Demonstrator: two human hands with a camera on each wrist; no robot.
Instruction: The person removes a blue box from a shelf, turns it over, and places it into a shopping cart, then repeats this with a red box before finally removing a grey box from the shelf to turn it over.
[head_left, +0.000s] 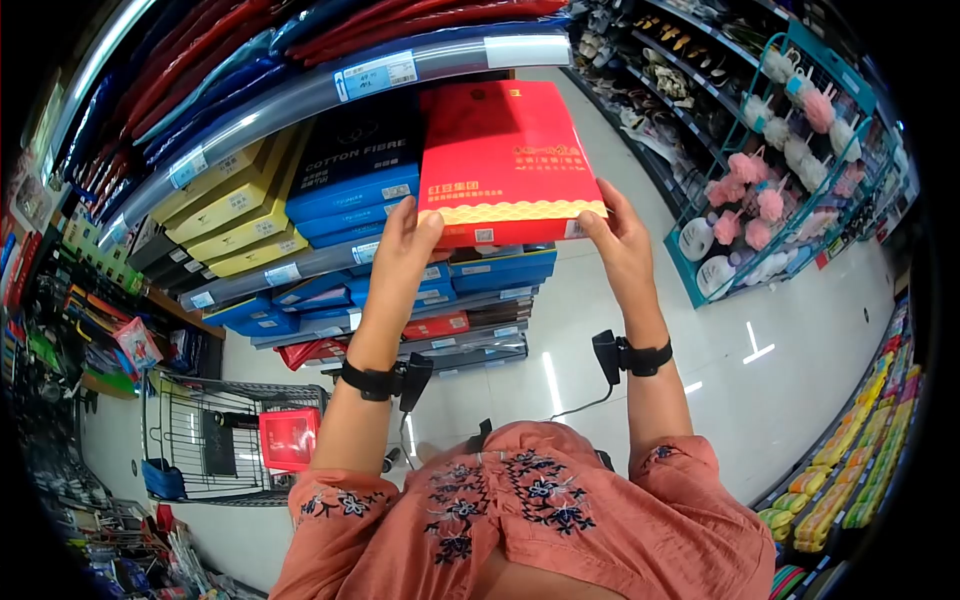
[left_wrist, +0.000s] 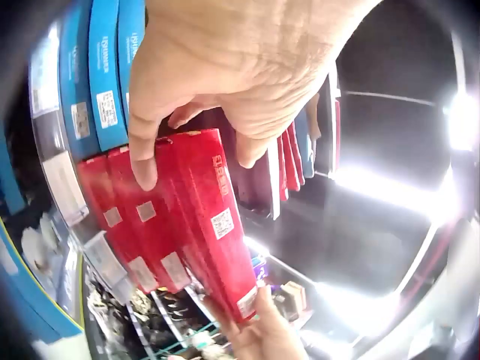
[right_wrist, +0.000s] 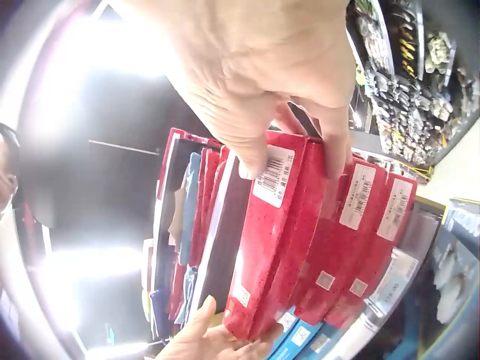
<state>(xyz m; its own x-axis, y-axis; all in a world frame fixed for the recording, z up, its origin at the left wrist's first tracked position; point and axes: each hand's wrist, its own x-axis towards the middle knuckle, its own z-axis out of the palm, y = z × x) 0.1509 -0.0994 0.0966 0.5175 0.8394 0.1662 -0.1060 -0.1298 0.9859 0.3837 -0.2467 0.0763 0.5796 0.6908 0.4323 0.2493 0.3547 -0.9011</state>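
Observation:
A flat red box [head_left: 505, 160] with gold lettering and a gold wave band lies at the right end of the shelf, pinched by both hands at its near corners. The left hand [head_left: 405, 245] grips the left corner, its thumb on the top. At the right corner the right hand [head_left: 622, 245] holds it the same way, with its thumb by a white label. In the right wrist view the gripped box [right_wrist: 274, 232] shows a barcode sticker, and more red boxes [right_wrist: 382, 210] are stacked beneath it.
Blue boxes [head_left: 355, 190] and yellow boxes [head_left: 235, 215] are piled left of the red one. A shelf edge with price tags [head_left: 375, 75] runs above. Behind on the left stands a shopping cart [head_left: 185, 425] with a red box in it. A teal rack [head_left: 690, 270] holds bath puffs.

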